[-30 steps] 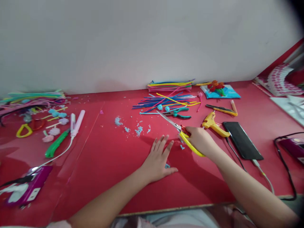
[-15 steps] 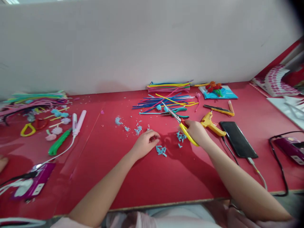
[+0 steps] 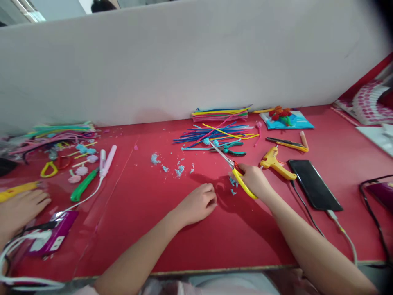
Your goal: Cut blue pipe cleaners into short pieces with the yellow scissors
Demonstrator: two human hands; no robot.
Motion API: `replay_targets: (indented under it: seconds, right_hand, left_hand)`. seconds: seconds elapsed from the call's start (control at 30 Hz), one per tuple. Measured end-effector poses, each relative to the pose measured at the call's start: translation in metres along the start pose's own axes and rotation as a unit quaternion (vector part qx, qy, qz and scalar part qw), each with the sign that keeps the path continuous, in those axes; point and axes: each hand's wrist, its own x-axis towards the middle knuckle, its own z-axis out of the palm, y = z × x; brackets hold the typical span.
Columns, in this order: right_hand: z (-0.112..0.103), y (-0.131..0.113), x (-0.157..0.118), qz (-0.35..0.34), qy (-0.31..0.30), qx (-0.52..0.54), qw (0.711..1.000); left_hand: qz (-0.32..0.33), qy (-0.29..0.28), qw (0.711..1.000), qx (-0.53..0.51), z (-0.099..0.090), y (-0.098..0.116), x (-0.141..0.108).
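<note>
Trimming step, looks like: scissors [image 3: 233,173] gripped in the right hand [image 3: 252,179] at frame centre, left hand [image 3: 199,203] curled shut on the desk [image 3: 147,229], contents unclear. Blue clippings [image 3: 232,183] probably gathered next.

A long red table [image 3: 159,229] runs the width of the view, its pale front edge near the bottom. Behind it stands a plain grey partition wall [image 3: 190,61]. Above the wall at the top left, a bright ceiling light [image 3: 29,14] shows, slightly blurred
</note>
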Motion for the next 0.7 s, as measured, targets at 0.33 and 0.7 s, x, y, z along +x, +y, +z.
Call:
replay_targets:
  seconds: [0.33,0.7]
  right_hand:
    - [0.010,-0.024,-0.018,-0.040,-0.102,0.181,0.977]
    - [0.018,-0.026,-0.016,-0.009,-0.129,0.286,0.950]
  left_hand:
    - [-0.167,0.082,0.898,-0.398,0.015,-0.004,0.034]
    - [-0.119,0.134,0.853,-0.490,0.011,-0.005,0.028]
